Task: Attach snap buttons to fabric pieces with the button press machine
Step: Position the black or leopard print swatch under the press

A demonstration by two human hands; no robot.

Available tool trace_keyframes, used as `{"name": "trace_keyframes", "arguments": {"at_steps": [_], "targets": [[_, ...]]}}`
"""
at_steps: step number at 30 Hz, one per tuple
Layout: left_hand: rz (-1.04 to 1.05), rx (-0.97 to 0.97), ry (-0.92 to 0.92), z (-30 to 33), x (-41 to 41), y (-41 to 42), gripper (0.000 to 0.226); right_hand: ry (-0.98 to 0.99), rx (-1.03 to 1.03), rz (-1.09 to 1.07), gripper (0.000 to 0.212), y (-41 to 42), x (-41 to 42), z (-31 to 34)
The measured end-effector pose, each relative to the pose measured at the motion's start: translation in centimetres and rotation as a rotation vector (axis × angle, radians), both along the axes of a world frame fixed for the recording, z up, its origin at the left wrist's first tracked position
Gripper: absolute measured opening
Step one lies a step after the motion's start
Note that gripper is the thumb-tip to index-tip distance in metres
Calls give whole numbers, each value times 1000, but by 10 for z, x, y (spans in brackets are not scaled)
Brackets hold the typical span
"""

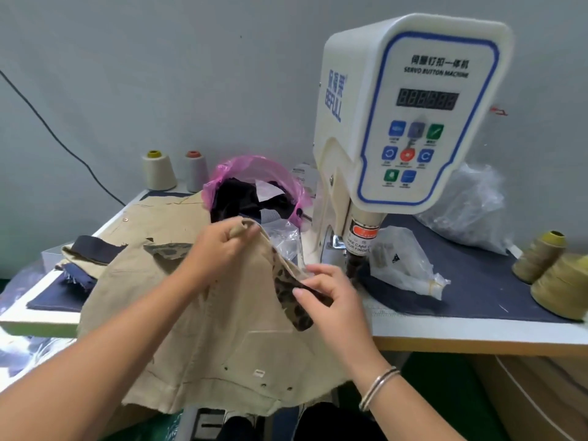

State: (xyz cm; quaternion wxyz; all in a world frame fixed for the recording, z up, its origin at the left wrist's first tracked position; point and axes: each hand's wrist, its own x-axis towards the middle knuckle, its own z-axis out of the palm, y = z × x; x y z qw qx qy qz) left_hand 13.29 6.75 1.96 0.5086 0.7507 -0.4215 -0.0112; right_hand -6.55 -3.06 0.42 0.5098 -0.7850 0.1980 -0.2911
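Both hands' fingers pinch beige fabric [222, 329], left hand [219, 246] high, right hand [327, 297] beside the button press machine [397, 122].

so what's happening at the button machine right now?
A person is lining up a beige garment in front of the white button press machine. The left hand grips a raised fold of the fabric, and the right hand pinches the leopard-print edge just short of the press head. Nothing sits under the press yet.
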Motion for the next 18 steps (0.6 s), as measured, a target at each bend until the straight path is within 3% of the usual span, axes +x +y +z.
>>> {"name": "trace_keyframes", "arguments": {"at_steps": [3, 5, 6, 8, 12, 15, 18], "targets": [[251, 149, -70, 1, 23, 4, 34, -79, -232, -31, 18, -3, 6, 2], [370, 429, -182, -13, 27, 5, 25, 111, -336, 39, 13, -4, 11, -4], [406, 523, -293, -21, 23, 6, 16, 233, -369, 71, 10, -5, 13, -10], [368, 556, -599, -35, 19, 4, 28, 359, -419, 79, 6, -7, 17, -20], [50, 416, -1267, -39, 15, 1, 25, 413, -466, 25, 13, -8, 32, -23], [-80, 520, -1321, -31, 14, 3, 24, 435, -434, 21, 15, -8, 47, -24], [-169, 617, -1139, -27, 12, 5, 32, 430, -255, 48, 10, -8, 54, -27]]}}
